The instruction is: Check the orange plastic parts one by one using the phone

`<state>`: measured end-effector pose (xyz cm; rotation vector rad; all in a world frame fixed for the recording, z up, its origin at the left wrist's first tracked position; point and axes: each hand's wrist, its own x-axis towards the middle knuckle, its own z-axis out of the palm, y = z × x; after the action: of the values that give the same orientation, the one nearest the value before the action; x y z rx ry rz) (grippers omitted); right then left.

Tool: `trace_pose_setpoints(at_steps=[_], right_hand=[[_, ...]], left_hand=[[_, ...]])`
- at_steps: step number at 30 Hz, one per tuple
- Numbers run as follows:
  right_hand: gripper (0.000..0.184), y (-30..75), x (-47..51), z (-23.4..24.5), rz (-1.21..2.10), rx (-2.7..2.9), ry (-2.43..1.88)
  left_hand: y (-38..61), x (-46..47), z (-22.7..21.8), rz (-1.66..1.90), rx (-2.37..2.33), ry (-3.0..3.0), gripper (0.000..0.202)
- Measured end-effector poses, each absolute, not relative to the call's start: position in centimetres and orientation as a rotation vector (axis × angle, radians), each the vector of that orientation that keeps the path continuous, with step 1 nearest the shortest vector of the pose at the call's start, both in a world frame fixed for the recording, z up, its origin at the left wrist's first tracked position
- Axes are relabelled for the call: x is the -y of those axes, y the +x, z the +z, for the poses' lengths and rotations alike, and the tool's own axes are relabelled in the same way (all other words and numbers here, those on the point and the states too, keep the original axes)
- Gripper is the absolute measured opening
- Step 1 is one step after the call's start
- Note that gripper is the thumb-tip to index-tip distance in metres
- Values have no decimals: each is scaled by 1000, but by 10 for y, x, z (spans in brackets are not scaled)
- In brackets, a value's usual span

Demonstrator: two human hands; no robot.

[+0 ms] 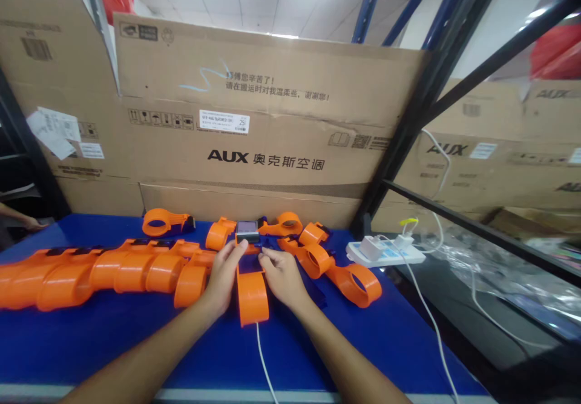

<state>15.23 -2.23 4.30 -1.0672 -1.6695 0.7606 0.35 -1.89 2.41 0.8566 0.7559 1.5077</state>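
An orange wristband device [251, 292] with a small screen unit [247, 231] at its far end lies on the blue table [113, 343] in front of me. My left hand [226, 277] grips its left side, thumb reaching toward the screen. My right hand [282, 275] pinches the band's right edge near the middle. A white cable [264, 364] runs from the band's near end toward me.
A long row of orange bands [104, 271] lies to the left, and more bands [336, 264] lie to the right. A white power strip [385, 249] with plugged chargers sits at the right edge. Cardboard boxes [267, 125] stand behind. Another person's hand [27, 222] shows at far left.
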Motion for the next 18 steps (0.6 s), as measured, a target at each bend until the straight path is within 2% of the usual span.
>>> trace_pose_setpoints(at_steps=[18], right_hand=[[36, 152, 17, 34, 720, 1655, -1089]], left_hand=[[4, 16, 22, 1507, -760, 874, 48]])
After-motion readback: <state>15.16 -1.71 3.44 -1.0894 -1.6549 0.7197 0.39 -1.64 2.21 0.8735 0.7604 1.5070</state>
